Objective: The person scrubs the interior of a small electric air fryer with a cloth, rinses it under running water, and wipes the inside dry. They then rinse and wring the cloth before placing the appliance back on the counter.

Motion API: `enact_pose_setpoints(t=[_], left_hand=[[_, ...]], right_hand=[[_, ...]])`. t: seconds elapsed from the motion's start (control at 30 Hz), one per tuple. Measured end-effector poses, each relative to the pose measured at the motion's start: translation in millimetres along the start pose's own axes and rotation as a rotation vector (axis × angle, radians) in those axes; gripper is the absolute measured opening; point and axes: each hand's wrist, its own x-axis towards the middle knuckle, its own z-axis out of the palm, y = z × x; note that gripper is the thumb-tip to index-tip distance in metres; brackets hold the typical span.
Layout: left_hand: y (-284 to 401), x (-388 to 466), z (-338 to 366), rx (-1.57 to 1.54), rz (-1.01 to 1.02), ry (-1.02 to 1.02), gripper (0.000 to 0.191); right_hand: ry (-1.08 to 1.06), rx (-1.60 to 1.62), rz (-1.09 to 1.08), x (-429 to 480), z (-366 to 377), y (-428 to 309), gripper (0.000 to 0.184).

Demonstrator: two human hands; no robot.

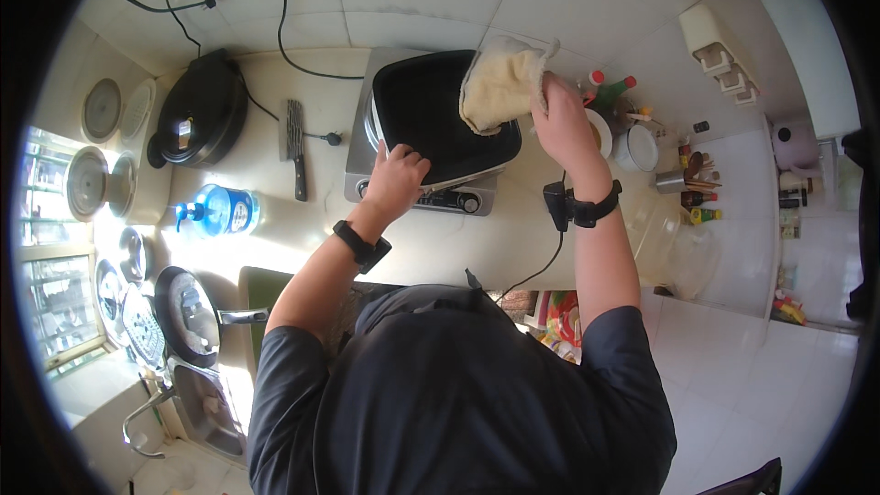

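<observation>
A black rectangular pan (426, 100) sits slightly askew on a silver electric cooker (359, 151). The near left corner of the pan is gripped by my left hand (398, 180), fingers over the rim and thumb on its outer side. My right hand (567, 117) holds a cream-coloured cloth (502, 82), bunched at its right end. The cloth covers part of the pan's right side; whether it touches the inside cannot be made out. Below the pan, the cooker's front shows a control panel with a knob (469, 203).
Left on the counter are a cleaver (294, 130), a black electric griddle (203, 113) and a blue pump bottle (223, 210). Right stand a white enamel pot (636, 148), bottles (614, 91) and a utensil holder (670, 182). A frying pan (187, 316) lies by the sink (206, 405). Power cords (282, 27) run along the wall.
</observation>
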Motion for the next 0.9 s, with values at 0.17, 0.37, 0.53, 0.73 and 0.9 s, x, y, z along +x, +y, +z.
enact_pose_setpoints(t=[0.17, 0.37, 0.53, 0.73, 0.9], left_hand=[[2, -2, -3, -0.045, -0.033, 0.016, 0.044], [-4, -3, -4, -0.03, -0.005, -0.016, 0.043], [-5, -1, -4, -0.027, -0.017, 0.008, 0.038], [-12, -3, -5, -0.017, 0.037, -0.055, 0.033], [-18, -3, -4, -0.034, 0.078, -0.05, 0.032]], right_hand=[[-0.4, -0.26, 0.116, 16, 54, 4, 0.025], [-0.837, -0.355, 0.18, 19, 127, 1, 0.051], [-1.122, -0.693, 0.125, 36, 149, 4, 0.032], [-1.108, -0.789, 0.058, 49, 154, 41, 0.029], [-0.491, -0.517, 0.129, 68, 183, 62, 0.026]])
